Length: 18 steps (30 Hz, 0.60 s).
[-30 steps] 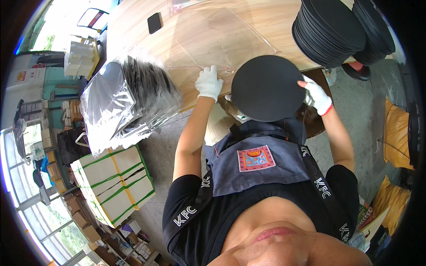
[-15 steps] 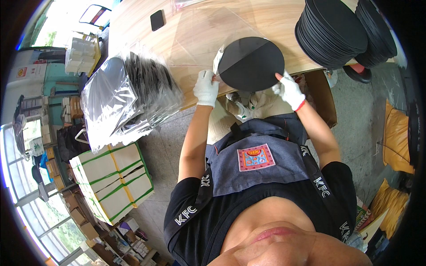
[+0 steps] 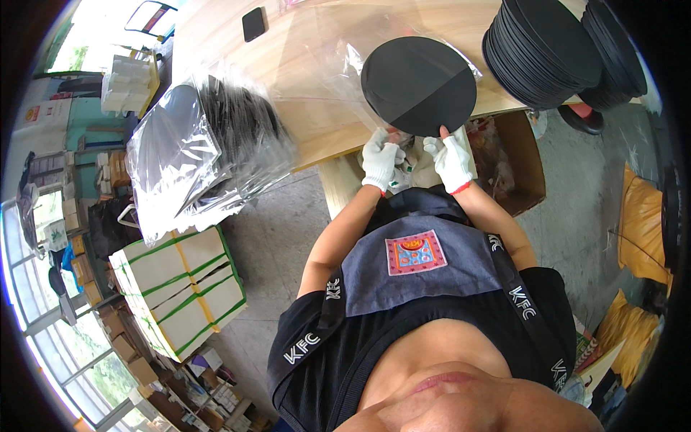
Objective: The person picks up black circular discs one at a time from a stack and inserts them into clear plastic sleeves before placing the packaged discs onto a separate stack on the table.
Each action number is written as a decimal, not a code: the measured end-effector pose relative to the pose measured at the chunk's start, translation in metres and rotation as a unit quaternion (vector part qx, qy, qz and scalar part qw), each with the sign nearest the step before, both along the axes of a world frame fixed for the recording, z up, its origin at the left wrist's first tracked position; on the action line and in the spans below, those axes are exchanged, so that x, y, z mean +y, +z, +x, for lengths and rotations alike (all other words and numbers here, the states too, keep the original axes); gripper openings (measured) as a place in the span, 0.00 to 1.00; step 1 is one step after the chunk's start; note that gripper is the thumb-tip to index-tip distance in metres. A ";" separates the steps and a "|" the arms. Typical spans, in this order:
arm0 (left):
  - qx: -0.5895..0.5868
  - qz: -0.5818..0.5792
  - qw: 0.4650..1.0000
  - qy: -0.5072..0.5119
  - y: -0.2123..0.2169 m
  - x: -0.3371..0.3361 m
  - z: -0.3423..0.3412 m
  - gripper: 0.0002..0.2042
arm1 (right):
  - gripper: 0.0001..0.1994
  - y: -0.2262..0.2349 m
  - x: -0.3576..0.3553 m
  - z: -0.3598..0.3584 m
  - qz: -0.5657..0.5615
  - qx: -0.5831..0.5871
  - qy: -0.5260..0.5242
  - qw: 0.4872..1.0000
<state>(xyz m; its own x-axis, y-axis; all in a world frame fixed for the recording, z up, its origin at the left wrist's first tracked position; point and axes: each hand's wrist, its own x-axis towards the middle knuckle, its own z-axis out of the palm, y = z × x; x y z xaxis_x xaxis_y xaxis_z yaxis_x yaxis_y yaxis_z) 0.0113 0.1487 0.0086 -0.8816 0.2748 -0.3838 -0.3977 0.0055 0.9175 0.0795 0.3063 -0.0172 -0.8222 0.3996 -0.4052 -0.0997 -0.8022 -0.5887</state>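
Note:
A black round disc (image 3: 414,86) lies near the table's front edge, with a clear plastic bag (image 3: 345,61) around or under its far part; I cannot tell how much of it is inside. Just below the disc's near left edge is my left hand (image 3: 381,160), in a white glove with bare fingertips, its fingers closed in a pinch at the bag's edge. My right hand (image 3: 451,162), gloved the same way, has its thumb on the disc's near edge and its fingers curled underneath, partly hidden.
Stacks of black discs (image 3: 536,54) stand at the table's right. Bagged discs (image 3: 209,151) are heaped at its left corner. A black phone (image 3: 253,24) lies at the back. An open cardboard box (image 3: 525,165) sits below the front edge, and a strapped white stack (image 3: 180,291) stands at left.
The disc has moved away from me and slightly right, deeper over the table. My left hand has shifted right and my right hand left, so they are now close together at its near edge.

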 end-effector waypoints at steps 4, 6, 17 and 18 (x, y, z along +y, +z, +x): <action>-0.100 -0.057 0.989 -0.090 -0.004 -0.006 0.013 0.06 | 0.16 0.007 0.014 0.018 0.102 -0.089 0.059 0.989; -0.076 -0.064 0.989 -0.110 -0.032 -0.021 0.022 0.07 | 0.14 0.008 0.025 0.027 0.083 -0.129 0.082 0.985; -0.170 -0.059 0.976 -0.123 -0.032 -0.057 0.022 0.11 | 0.12 -0.006 -0.024 -0.046 -0.233 0.040 0.169 0.957; -0.175 -0.041 0.978 -0.101 -0.035 -0.063 0.019 0.12 | 0.13 -0.006 -0.025 -0.044 -0.223 0.034 0.168 0.960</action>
